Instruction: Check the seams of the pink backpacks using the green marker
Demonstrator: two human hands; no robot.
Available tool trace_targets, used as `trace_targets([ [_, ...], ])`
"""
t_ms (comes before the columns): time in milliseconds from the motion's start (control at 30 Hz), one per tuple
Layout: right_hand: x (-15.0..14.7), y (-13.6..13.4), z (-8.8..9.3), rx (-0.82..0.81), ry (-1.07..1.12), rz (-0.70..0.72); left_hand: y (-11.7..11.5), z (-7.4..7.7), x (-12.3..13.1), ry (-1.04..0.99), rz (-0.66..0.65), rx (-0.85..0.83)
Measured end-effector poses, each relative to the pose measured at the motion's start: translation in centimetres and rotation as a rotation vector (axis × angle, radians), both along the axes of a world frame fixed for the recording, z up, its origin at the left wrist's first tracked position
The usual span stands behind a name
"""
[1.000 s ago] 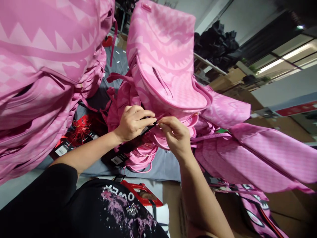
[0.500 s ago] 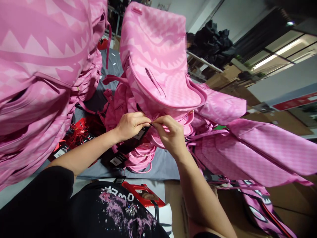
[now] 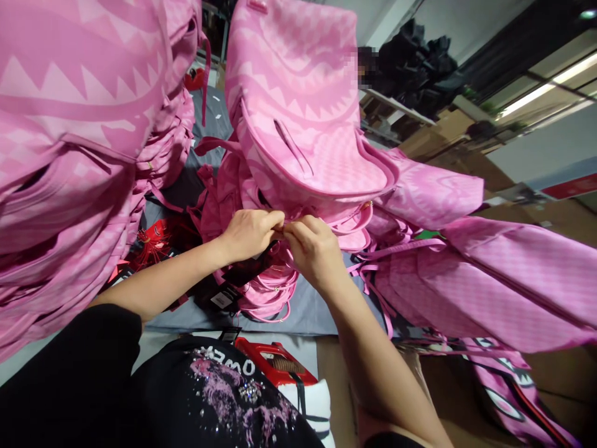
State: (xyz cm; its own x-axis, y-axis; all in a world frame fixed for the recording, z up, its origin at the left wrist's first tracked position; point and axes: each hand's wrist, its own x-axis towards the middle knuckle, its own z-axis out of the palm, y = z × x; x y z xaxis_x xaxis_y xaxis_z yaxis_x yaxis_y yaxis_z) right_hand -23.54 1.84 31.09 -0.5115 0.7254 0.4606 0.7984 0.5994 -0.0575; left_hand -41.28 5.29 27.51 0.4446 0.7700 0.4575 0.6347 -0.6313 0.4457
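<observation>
My left hand (image 3: 252, 233) and my right hand (image 3: 314, 252) meet fingertip to fingertip at the near end of a pink backpack (image 3: 298, 155) with a pale jagged-tooth pattern. Both are closed in a pinch; whatever lies between the fingers is too small and hidden to name. Just below my left hand hangs a dark hang tag (image 3: 245, 269), partly covered by the fingers. Another black tag with a white label (image 3: 222, 300) rests lower down. The backpack sits on a stack of similar pink bags, whose looped pink straps (image 3: 270, 295) hang beneath my hands.
A tall pile of pink backpacks (image 3: 69, 143) rises at the left. Red tags with strings (image 3: 156, 236) lie between the piles on the grey cloth (image 3: 308, 314). More pink bags (image 3: 508, 280) stick out at the right. Below the edge is a red-framed package (image 3: 280, 364). Cardboard boxes and shelves stand behind.
My fingertips have drawn closer together, and the small dark bit seen between them before is now covered. The view has shifted slightly, so the bags at the right appear farther right.
</observation>
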Motion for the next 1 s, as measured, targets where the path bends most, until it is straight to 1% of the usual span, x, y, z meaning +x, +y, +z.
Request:
trace_targets([
  [67,-0.2,0.0,-0.1,0.017,-0.021,-0.010,0.0,0.1,-0.1,0.043,-0.009,0.022],
  [167,-0.6,-0.1,-0.1,0.010,-0.061,-0.045,0.0,0.1,-0.2,0.118,0.004,0.119],
  [233,-0.9,-0.2,0.0,-0.007,-0.085,-0.079,-0.1,0.0,-0.1,0.136,0.067,0.176],
  [300,-1.2,-0.1,0.1,-0.032,-0.083,-0.113,-0.1,-0.1,-0.1,0.123,0.157,0.198],
  [333,-1.3,-0.1,0.1,-0.045,-0.072,-0.129,-0.2,-0.2,-0.1,0.107,0.180,0.199],
  [367,-1.4,0.0,0.2,-0.057,-0.059,-0.145,-0.2,-0.3,-0.2,0.084,0.169,0.192],
  [400,-1.4,0.0,0.1,-0.067,-0.045,-0.159,-0.2,-0.5,-0.4,0.051,0.125,0.180],
  [467,-1.5,0.0,0.0,-0.081,-0.018,-0.173,-0.2,-0.6,-0.7,-0.033,-0.006,0.152],
  [500,-1.5,0.0,-0.1,-0.083,-0.002,-0.171,-0.2,-0.7,-0.8,-0.069,-0.042,0.138],
  [533,-1.4,0.1,-0.3,-0.078,0.016,-0.161,-0.2,-0.7,-0.8,-0.094,-0.037,0.128],
  [633,-1.0,0.0,-0.7,-0.032,0.105,-0.093,-0.4,-0.5,-0.2,-0.098,0.132,0.099],
  [667,-0.9,0.0,-0.7,-0.014,0.149,-0.069,-0.6,-0.4,0.1,-0.097,0.160,0.078],
  [700,-0.8,-0.1,-0.8,0.002,0.198,-0.045,-0.8,-0.3,0.3,-0.104,0.147,0.052],
  [800,-0.5,0.1,-1.1,0.034,0.344,0.003,-1.4,-0.2,0.8,-0.131,0.009,-0.042],
  [833,-0.4,0.2,-1.2,0.043,0.380,0.013,-1.4,-0.2,0.9,-0.129,-0.001,-0.068],
  [867,-0.4,0.3,-1.3,0.052,0.411,0.023,-1.4,-0.1,0.9,-0.123,0.023,-0.086],
  [933,-0.3,0.4,-1.4,0.061,0.459,0.025,-1.5,0.0,0.9,-0.109,0.115,-0.102],
  [967,-0.3,0.3,-1.4,0.059,0.479,0.019,-1.6,0.1,0.9,-0.111,0.133,-0.104],
  [1000,-0.2,0.2,-1.4,0.054,0.499,0.006,-1.7,0.2,0.9,-0.115,0.123,-0.105],
])
